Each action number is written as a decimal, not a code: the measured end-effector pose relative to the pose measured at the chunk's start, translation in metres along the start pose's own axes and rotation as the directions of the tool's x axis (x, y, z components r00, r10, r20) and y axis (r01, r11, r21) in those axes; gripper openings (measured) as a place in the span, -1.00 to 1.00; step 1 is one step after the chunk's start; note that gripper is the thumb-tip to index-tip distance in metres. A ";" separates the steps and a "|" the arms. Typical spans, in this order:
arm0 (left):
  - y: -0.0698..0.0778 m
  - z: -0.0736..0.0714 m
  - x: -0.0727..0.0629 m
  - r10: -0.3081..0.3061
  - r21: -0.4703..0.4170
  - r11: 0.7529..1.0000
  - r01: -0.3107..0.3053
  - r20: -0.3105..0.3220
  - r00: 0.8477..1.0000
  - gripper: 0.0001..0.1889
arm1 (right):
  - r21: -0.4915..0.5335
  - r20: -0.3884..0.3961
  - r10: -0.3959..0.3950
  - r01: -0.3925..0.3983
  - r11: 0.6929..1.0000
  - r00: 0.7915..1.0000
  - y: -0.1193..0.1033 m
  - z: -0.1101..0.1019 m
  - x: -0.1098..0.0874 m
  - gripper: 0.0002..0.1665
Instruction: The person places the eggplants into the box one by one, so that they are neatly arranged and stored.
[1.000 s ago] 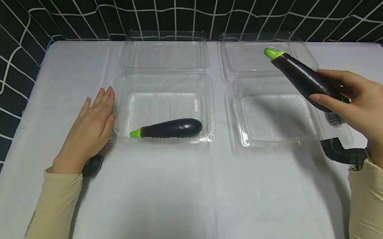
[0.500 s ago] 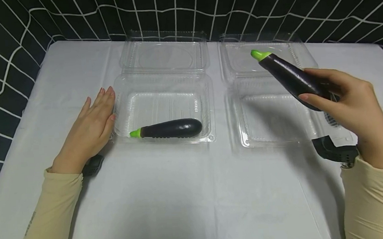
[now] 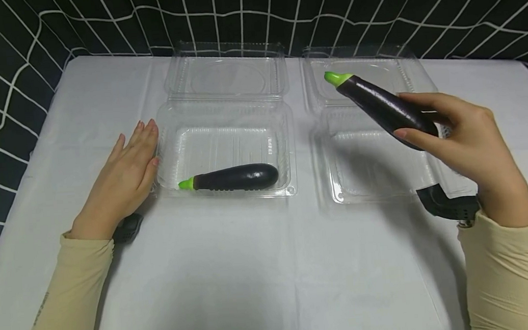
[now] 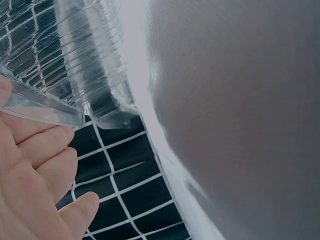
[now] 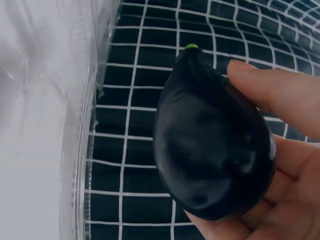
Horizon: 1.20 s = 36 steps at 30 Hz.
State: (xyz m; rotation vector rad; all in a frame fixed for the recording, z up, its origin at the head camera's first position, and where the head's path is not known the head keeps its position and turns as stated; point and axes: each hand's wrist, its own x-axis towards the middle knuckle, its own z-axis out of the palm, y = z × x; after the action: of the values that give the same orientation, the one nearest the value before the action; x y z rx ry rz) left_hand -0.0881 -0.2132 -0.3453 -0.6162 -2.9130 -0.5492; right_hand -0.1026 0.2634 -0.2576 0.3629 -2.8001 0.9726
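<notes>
My right hand (image 3: pixel 462 141) grips a dark purple eggplant (image 3: pixel 386 105) by its thick end, above the right clear plastic clamshell box (image 3: pixel 339 193). Its green stem points up and to the left. In the right wrist view the thumb and fingers wrap the round end of the eggplant (image 5: pixel 215 145). The left hand (image 3: pixel 124 177) lies with fingers straight against the left side of another clear clamshell box (image 3: pixel 286 148). In the left wrist view the fingertips touch the plastic box (image 4: pixel 95 65). A second eggplant (image 3: pixel 242 178) lies along the front of that left box, stem to the left.
Both boxes stand with their lids folded back, the left lid (image 3: pixel 226 78) and right lid (image 3: pixel 405 73) toward the rear. A white cloth (image 3: pixel 253 268) covers the table. Behind it hangs a black backdrop (image 3: pixel 253 7) with a white grid.
My right hand has moved left with the eggplant, further over the right box. The left hand, the boxes and the second eggplant have stayed in place.
</notes>
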 end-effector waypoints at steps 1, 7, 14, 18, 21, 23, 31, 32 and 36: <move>0.000 0.000 0.000 -0.001 0.000 1.000 0.001 0.001 1.000 -0.46 | 0.002 0.000 -0.012 0.012 1.000 1.000 -0.001 0.001 0.000 -0.39; 0.000 0.000 0.000 0.000 0.001 1.000 0.000 -0.003 1.000 -0.46 | 0.006 0.002 -0.080 0.080 0.997 0.997 -0.007 0.004 0.001 -0.37; 0.000 0.000 0.000 0.001 0.002 1.000 -0.001 -0.008 1.000 -0.46 | 0.023 0.015 -0.127 0.126 0.992 0.992 -0.014 0.008 0.003 -0.37; 0.000 0.000 0.000 0.004 -0.002 1.000 -0.004 -0.009 1.000 -0.46 | 0.039 0.024 -0.148 0.147 0.988 0.989 -0.018 0.010 0.004 -0.37; 0.000 0.000 0.000 0.008 -0.004 1.000 -0.008 -0.009 1.000 -0.46 | 0.054 0.024 -0.165 0.164 0.985 0.986 -0.020 0.012 0.005 -0.36; 0.000 0.000 0.000 0.010 -0.006 1.000 -0.010 -0.009 1.000 -0.46 | 0.053 0.024 -0.180 0.179 0.982 0.983 -0.023 0.012 0.005 -0.35; 0.001 0.000 0.000 0.017 -0.017 1.000 -0.017 -0.013 1.000 -0.46 | 0.014 0.029 -0.232 0.232 0.973 0.972 -0.031 0.015 0.007 -0.34; 0.001 0.000 0.000 0.017 -0.020 1.000 -0.017 -0.012 1.000 -0.46 | 0.012 0.030 -0.240 0.240 0.971 0.970 -0.032 0.015 0.007 -0.34; 0.001 -0.001 0.000 0.014 -0.019 1.000 -0.014 -0.012 1.000 -0.46 | 0.003 0.044 -0.261 0.261 0.965 0.964 -0.036 0.017 0.008 -0.34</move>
State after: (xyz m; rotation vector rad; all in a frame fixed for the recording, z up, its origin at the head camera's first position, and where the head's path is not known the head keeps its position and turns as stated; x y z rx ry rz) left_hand -0.0871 -0.2124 -0.3442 -0.6334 -2.8935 -0.5779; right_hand -0.1017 0.2244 -0.2477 0.7395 -2.6992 0.9102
